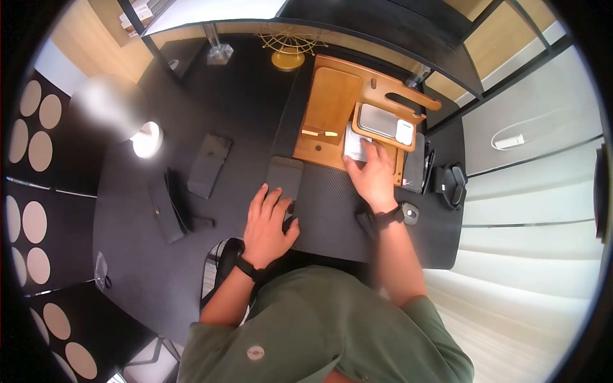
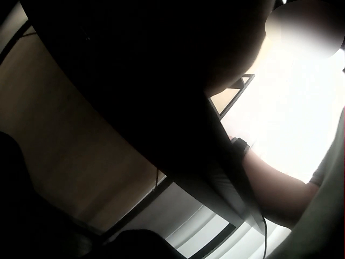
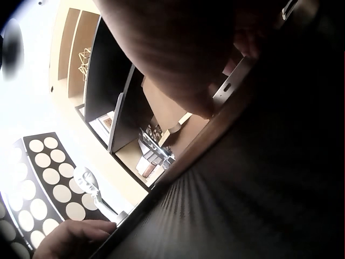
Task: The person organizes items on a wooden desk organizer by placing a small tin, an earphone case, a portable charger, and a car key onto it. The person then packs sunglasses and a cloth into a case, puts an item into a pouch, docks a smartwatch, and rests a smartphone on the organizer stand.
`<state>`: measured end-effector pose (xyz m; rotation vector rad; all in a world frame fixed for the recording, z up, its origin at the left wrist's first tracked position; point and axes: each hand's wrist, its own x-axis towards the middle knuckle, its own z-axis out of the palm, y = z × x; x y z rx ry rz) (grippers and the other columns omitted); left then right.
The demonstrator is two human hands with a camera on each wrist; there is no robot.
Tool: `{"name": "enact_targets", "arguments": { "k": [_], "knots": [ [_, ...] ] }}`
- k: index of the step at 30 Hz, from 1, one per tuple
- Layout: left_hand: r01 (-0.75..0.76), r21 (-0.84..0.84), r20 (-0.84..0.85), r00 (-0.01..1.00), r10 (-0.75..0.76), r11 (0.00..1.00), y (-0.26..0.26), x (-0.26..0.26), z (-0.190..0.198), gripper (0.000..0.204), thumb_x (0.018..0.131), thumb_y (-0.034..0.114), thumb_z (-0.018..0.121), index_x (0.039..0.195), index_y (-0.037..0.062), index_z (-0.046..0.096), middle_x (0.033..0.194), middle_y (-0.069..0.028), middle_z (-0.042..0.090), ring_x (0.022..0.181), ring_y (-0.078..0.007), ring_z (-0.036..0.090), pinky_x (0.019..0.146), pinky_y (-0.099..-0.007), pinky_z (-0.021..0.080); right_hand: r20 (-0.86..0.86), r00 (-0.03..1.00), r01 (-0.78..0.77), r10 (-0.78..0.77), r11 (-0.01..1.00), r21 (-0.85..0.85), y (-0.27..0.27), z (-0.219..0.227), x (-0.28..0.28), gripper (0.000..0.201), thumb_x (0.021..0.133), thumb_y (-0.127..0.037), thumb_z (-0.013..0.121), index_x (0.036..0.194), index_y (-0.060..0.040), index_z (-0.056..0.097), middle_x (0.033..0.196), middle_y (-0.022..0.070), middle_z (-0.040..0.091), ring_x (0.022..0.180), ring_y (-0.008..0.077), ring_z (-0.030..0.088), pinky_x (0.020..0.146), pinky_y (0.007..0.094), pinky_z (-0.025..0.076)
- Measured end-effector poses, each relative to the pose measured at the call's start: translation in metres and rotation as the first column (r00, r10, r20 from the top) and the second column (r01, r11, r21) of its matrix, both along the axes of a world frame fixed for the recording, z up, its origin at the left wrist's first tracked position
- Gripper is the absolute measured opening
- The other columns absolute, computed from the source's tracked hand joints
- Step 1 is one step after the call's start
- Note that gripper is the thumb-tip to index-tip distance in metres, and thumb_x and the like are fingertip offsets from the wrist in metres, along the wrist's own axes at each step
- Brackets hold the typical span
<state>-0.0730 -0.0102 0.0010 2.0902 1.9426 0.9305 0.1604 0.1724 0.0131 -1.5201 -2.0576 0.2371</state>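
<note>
In the head view my right hand (image 1: 373, 180) has its thumb and fingers around the near part of a small white flat object (image 1: 355, 144) on the wooden desk organizer (image 1: 332, 96). The right wrist view shows the thumb and fingers at the pale edge of that object (image 3: 230, 86), partly covered by the hand. My left hand (image 1: 267, 228) rests on the dark desk with its fingers spread, beside a dark flat item (image 1: 285, 173) and a small black object partly hidden by the thumb. The left wrist view is mostly dark.
A silver-and-white device (image 1: 378, 119) lies on the organizer's raised shelf. Headphones (image 1: 451, 185) and a small grey gadget (image 1: 410, 213) are at the right. Leftward are a dark case (image 1: 209, 165), an open black pouch (image 1: 167, 207) and a lit lamp (image 1: 147, 140). A gold wheel ornament (image 1: 288, 59) stands behind.
</note>
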Motion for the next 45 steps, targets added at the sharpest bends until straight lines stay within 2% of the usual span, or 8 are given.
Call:
{"name": "enact_targets", "arguments": {
  "k": [15,27,29,32,35,37,42,45],
  "knots": [
    [0.002,0.011,-0.006,1.000,-0.002,1.000,-0.002,0.000,-0.002,0.052,0.085,0.017,0.082,0.133,0.0023,0.068,0.151,-0.0198,0.057,0.153,-0.0476,0.042,0.123,-0.0575,0.041,-0.007,1.000,0.011,-0.011,1.000,-0.028,0.002,0.007,-0.005,0.064,0.091,-0.038,0.087,0.141,-0.0021,0.068,0.129,0.0266,0.069,0.118,0.0476,0.066,0.104,0.0542,0.054],
    [-0.006,0.010,-0.012,1.000,0.006,1.000,-0.001,0.003,-0.003,0.050,0.086,0.019,0.081,0.132,0.0027,0.069,0.150,-0.0195,0.058,0.152,-0.0474,0.043,0.123,-0.0573,0.041,-0.032,0.999,-0.022,0.020,0.998,-0.062,-0.001,0.000,0.003,0.061,0.096,-0.036,0.082,0.145,-0.0022,0.067,0.142,0.0273,0.066,0.130,0.0478,0.063,0.113,0.0539,0.051],
    [-0.009,0.011,-0.018,1.000,0.009,1.000,-0.001,0.004,-0.002,0.049,0.087,0.020,0.080,0.131,0.0029,0.069,0.149,-0.0186,0.059,0.152,-0.0467,0.044,0.123,-0.0571,0.042,-0.061,0.997,-0.039,0.043,0.997,0.065,-0.014,0.006,0.005,0.058,0.093,-0.027,0.084,0.142,-0.0012,0.068,0.145,0.0271,0.063,0.133,0.0461,0.061,0.115,0.0528,0.049],
    [-0.010,0.014,-0.029,1.000,0.010,1.000,0.000,0.002,-0.002,0.049,0.086,0.020,0.081,0.131,0.0029,0.069,0.149,-0.0186,0.059,0.152,-0.0469,0.044,0.122,-0.0574,0.042,-0.057,0.990,-0.129,0.131,0.991,0.033,-0.049,0.032,0.028,0.056,0.093,-0.024,0.084,0.140,0.0002,0.067,0.149,0.0265,0.061,0.137,0.0463,0.058,0.118,0.0531,0.047],
    [0.008,0.013,-0.017,1.000,-0.008,1.000,0.000,0.002,-0.004,0.052,0.084,0.016,0.082,0.133,0.0023,0.067,0.150,-0.0205,0.057,0.152,-0.0489,0.042,0.122,-0.0580,0.041,-0.043,0.984,-0.171,0.170,0.985,-0.007,-0.084,0.057,0.068,0.047,0.090,-0.017,0.085,0.132,0.0008,0.071,0.142,0.0218,0.067,0.128,0.0426,0.063,0.110,0.0504,0.052],
    [-0.008,0.020,-0.031,0.999,0.009,1.000,0.001,0.003,-0.002,0.049,0.085,0.019,0.081,0.130,0.0034,0.069,0.148,-0.0180,0.059,0.151,-0.0472,0.045,0.122,-0.0576,0.042,-0.007,0.993,-0.116,0.116,0.993,0.016,-0.100,0.056,0.100,0.045,0.088,-0.012,0.085,0.129,0.0008,0.072,0.139,0.0201,0.069,0.124,0.0415,0.064,0.107,0.0488,0.053],
    [0.007,-0.002,-0.034,0.999,-0.007,1.000,0.001,0.005,-0.004,0.049,0.085,0.019,0.080,0.131,0.0041,0.068,0.150,-0.0170,0.058,0.152,-0.0468,0.044,0.122,-0.0573,0.042,0.070,0.997,-0.020,0.027,0.994,-0.109,-0.126,0.043,0.154,0.061,0.087,-0.007,0.084,0.143,0.0015,0.063,0.150,0.0231,0.061,0.134,0.0436,0.059,0.114,0.0491,0.050],
    [0.002,-0.006,-0.040,0.999,-0.002,1.000,0.001,0.005,-0.007,0.050,0.086,0.019,0.080,0.132,0.0045,0.068,0.152,-0.0158,0.058,0.153,-0.0457,0.043,0.122,-0.0571,0.042,0.003,1.000,0.014,-0.014,0.988,-0.152,-0.127,0.033,0.158,0.068,0.087,-0.006,0.083,0.149,0.0011,0.058,0.154,0.0235,0.058,0.137,0.0442,0.057,0.117,0.0493,0.049]
  ]
}}
